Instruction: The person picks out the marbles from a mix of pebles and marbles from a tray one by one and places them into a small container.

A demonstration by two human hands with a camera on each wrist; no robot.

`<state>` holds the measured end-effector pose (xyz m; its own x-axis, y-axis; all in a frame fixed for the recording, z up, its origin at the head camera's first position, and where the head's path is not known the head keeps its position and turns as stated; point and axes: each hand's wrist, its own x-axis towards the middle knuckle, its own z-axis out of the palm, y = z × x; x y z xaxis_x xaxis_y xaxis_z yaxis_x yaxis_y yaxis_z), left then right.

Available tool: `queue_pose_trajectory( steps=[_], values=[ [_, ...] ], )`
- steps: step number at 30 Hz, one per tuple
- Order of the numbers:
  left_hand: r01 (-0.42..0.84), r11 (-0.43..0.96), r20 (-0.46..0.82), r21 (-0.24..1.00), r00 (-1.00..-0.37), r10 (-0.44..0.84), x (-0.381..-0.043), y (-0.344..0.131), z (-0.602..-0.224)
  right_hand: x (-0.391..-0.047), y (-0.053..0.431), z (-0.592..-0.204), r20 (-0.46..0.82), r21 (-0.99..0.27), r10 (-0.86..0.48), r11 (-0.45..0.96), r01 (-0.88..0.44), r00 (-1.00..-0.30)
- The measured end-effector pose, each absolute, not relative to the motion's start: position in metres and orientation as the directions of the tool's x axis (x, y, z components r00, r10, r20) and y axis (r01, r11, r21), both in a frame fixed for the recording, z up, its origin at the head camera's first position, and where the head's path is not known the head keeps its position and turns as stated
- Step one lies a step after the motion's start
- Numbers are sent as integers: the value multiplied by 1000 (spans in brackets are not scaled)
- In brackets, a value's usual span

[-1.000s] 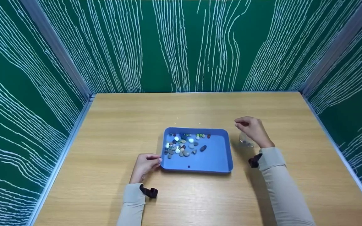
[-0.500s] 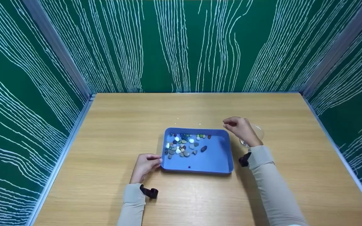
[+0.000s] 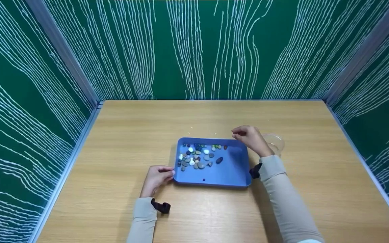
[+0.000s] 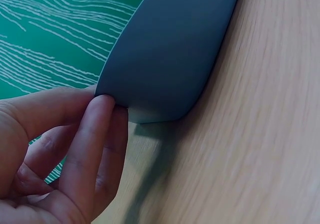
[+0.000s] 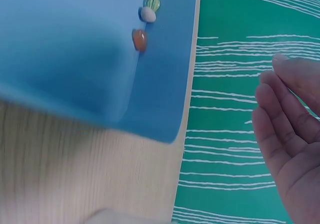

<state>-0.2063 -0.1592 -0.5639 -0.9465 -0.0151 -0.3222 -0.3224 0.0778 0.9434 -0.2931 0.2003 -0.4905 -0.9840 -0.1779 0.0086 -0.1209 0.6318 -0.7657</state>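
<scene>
A blue rectangular tray (image 3: 231,173) lies on the table, with several pebbles and coloured glass stones mostly toward its left and back. Pinched between my left hand's (image 3: 155,179) thumb and fingers is the rim at the tray's left side, near the front corner; the left wrist view shows the fingertips on the tray wall (image 4: 165,49). My right hand (image 3: 252,140) hovers over the back right corner, fingers loosely bent and nothing visible between them. Close to it in the tray are an orange-brown stone (image 5: 140,40) and a dark oval pebble (image 3: 219,160).
A clear round container (image 3: 281,137) stands right of the tray, partly behind the right wrist. One small dark red bead (image 3: 204,180) lies by the tray's front wall. Tiny pale bits (image 3: 215,133) lie on the wooden table (image 3: 140,128) behind it. Green panels surround the table.
My right hand has moved left from over the clear container to the tray's back right corner, uncovering more of the container. The left hand stays at the rim.
</scene>
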Motion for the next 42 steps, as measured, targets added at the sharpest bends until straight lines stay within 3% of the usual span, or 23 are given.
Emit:
queue_pose_trajectory(
  steps=[7,30,42],
  values=[
    [-307,17,-307,951,-952,3,-206,-160,-567,-295,188,-492,28,-752,-206,640,-157,-978],
    [-334,42,-335,941,-942,6,-203,-161,-557,-307,158,-512,-67,-713,-286,684,-155,-956],
    [-303,49,-304,952,-953,-1,-207,-159,-564,-310,148,-528,-15,-630,-350,731,-263,-937]
  ],
)
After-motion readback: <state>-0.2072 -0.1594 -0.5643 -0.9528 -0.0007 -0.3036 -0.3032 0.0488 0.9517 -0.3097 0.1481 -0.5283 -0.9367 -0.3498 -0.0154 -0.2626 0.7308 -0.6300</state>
